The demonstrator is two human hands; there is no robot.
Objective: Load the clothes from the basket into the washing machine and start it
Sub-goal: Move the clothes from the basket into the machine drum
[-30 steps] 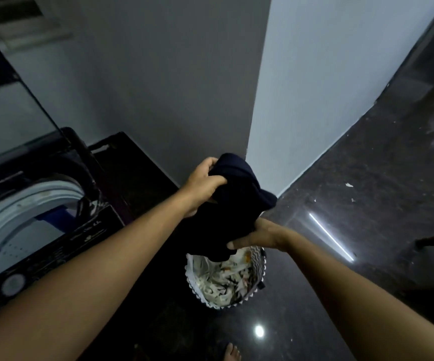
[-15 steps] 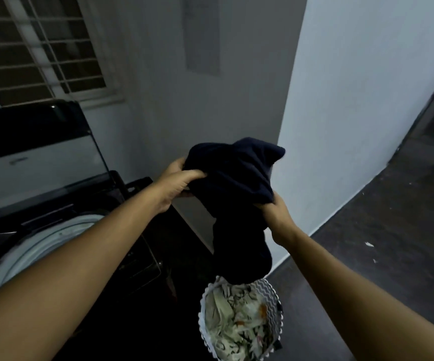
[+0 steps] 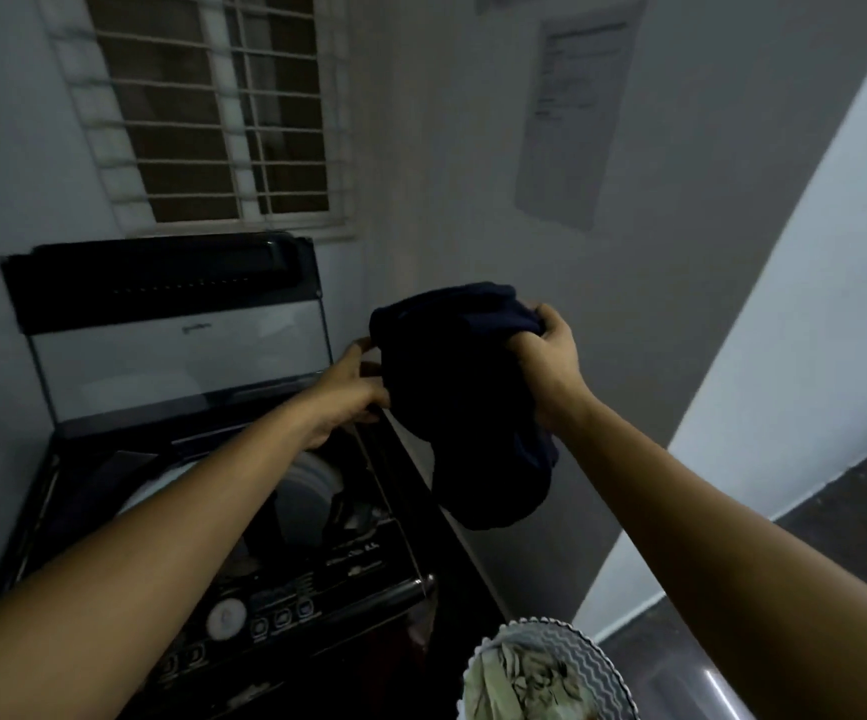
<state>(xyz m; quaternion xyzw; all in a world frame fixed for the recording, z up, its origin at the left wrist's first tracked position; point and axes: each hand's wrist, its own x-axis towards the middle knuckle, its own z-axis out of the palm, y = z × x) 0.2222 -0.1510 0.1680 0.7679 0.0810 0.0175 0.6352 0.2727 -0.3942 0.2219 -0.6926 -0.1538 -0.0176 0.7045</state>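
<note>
Navy garment (image 3: 467,407) is hanging at frame centre, long axis vertical, its loose end pointing down; folds are lost in shadow. Left hand (image 3: 350,389) and right hand (image 3: 545,356) are gripping its top, right of the washer (image 3: 223,511). Basket (image 3: 540,672) is cropped at the bottom edge.

A home laundry corner: a black top-loading washing machine (image 3: 223,511) stands with its lid (image 3: 171,324) raised under a barred window (image 3: 202,106), beside plain painted walls (a paper sheet (image 3: 571,111) is stuck on one) and a dark polished floor (image 3: 836,517).
</note>
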